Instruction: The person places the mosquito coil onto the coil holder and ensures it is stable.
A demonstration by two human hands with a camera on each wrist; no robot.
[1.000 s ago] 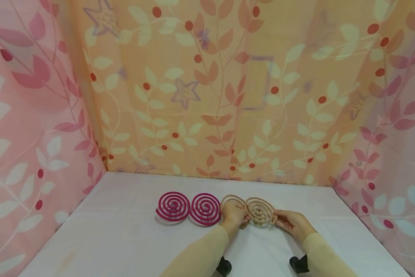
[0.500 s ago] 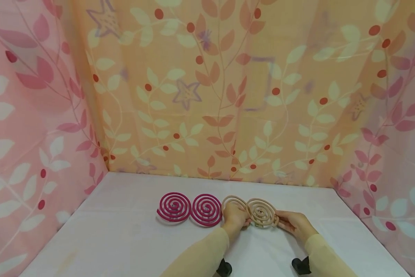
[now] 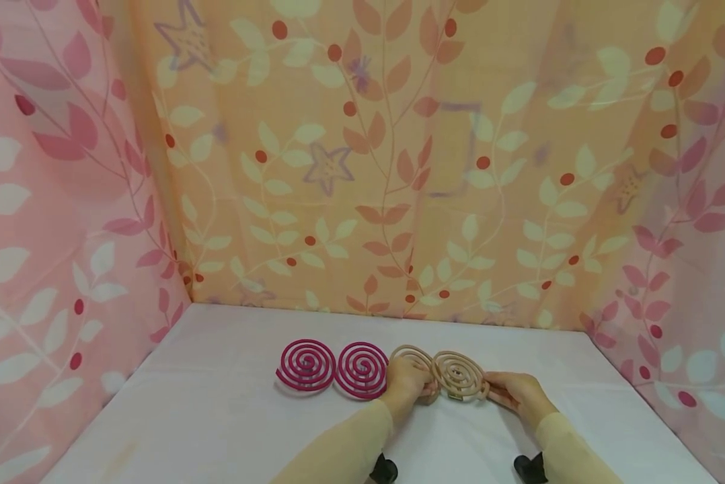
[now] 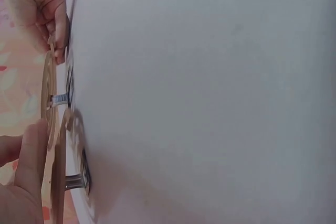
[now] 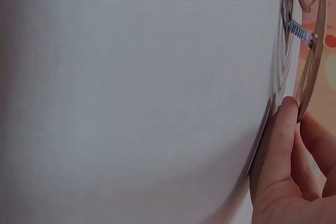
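Two tan mosquito coils stand raised on small metal stands. My left hand [image 3: 406, 378] lies over the left tan mosquito coil [image 3: 412, 351] and hides much of it. Its curled fingers meet the coils where their edges come together, as the left wrist view shows from the side. The right tan mosquito coil [image 3: 458, 373] shows its whole spiral, with its metal stand [image 5: 300, 32] beneath. My right hand [image 3: 522, 393] pinches the outer end of this coil between thumb and fingers. Two magenta mosquito coils, one left [image 3: 307, 365] and one right [image 3: 362, 370], sit beside my left hand.
A white-covered table [image 3: 217, 417] carries all the coils. Behind it hangs an orange leaf-patterned cloth [image 3: 387, 168], with a pink cloth [image 3: 54, 202] at the left and another at the right. Black straps are on both wrists.
The head view has tilted slightly, so everything sits a little lower. My left hand has slid slightly left relative to the right tan coil. The right hand keeps its pinch.
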